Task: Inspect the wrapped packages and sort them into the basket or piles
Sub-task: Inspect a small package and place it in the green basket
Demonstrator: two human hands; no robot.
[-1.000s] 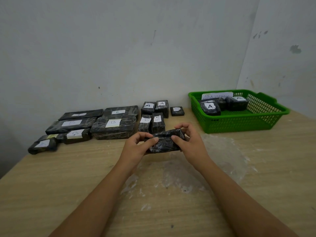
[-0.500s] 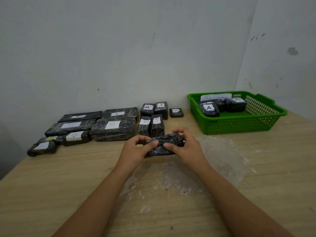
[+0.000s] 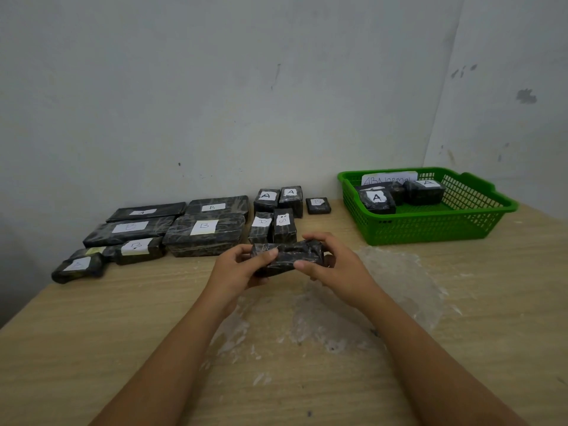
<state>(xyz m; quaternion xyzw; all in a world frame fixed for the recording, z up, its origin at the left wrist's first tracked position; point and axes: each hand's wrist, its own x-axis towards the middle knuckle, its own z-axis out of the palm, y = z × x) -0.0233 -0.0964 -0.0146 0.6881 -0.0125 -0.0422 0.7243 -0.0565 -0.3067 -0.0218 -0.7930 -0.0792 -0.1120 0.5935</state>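
While both hands, left hand [image 3: 236, 265] and right hand [image 3: 332, 265], grip an unlabelled black package [image 3: 287, 256] with curled fingers above the desk [image 3: 92, 333], piles behind marked A, B, D, green basket [image 3: 430, 232] tagged "ABNormal".

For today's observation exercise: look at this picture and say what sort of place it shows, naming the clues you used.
Probably a makeshift sorting or inspection station in a plain room. Clues: black wrapped packages with lettered labels grouped on a wooden table, a green basket tagged "ABNormal", and bare scuffed walls.
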